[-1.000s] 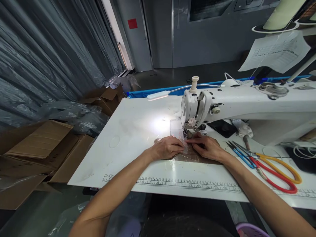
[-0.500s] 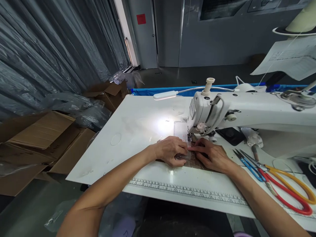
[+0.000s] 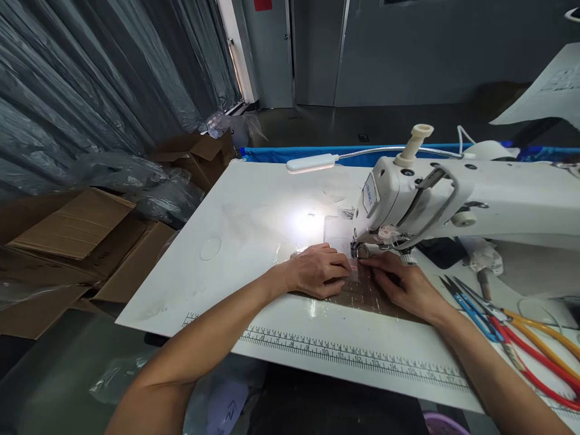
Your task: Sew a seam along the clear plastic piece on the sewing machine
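A glossy brown sheet (image 3: 362, 295), with clear plastic over part of it, lies flat under the head of a white sewing machine (image 3: 385, 193). My left hand (image 3: 319, 272) presses on the sheet just left of the presser foot (image 3: 357, 249), its fingers curled and closed on the plastic. To the right of the foot, my right hand (image 3: 405, 283) grips the sheet, with the index fingertip close by the foot. The sheet's far part is hidden behind my hands and the machine. A small reddish mark shows near my left fingertips.
Blue-handled snips (image 3: 473, 314) and red-handled scissors (image 3: 539, 362) lie to the right, close to my forearm. A lamp (image 3: 310, 163) lights the white table (image 3: 254, 205). Along the front edge runs a printed ruler (image 3: 335, 356). Open cardboard boxes (image 3: 77, 223) stand at the left.
My view has tilted down and shifted, so the machine sits farther right. My hands are farther apart, and more of the brown sheet shows between them.
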Tool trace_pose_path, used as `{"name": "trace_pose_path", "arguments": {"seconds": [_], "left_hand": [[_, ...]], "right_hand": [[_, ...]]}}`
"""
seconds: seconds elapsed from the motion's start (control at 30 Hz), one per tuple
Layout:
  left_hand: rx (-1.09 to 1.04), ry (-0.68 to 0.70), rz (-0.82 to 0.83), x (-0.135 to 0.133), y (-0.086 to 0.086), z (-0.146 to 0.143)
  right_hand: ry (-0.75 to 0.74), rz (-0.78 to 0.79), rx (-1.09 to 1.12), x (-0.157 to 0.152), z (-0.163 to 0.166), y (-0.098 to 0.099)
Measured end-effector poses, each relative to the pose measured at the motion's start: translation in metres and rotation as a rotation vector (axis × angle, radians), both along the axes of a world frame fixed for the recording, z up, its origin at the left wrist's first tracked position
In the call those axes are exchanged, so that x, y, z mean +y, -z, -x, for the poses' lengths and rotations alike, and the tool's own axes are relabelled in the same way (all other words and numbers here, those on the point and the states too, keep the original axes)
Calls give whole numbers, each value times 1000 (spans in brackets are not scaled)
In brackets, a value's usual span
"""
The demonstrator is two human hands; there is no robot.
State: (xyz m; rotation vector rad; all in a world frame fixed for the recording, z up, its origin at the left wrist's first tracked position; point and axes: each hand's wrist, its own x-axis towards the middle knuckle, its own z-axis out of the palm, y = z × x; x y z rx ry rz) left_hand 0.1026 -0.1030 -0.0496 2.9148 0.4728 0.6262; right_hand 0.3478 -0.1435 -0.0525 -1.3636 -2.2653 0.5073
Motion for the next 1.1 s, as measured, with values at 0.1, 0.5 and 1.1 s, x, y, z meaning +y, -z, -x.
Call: {"name": "trace_pose_path", "arguments": {"seconds": [0.1, 0.5, 1.1], "left_hand": [[-5, -10, 11, 3, 2, -1], [-10, -21, -48, 5, 4, -2], [91, -63, -91, -4, -6, -2]], "right_hand": [[119, 23, 73, 0, 1, -4], [118, 11, 54, 1, 1, 3], [-95, -168, -306, 1, -1, 13]]}}
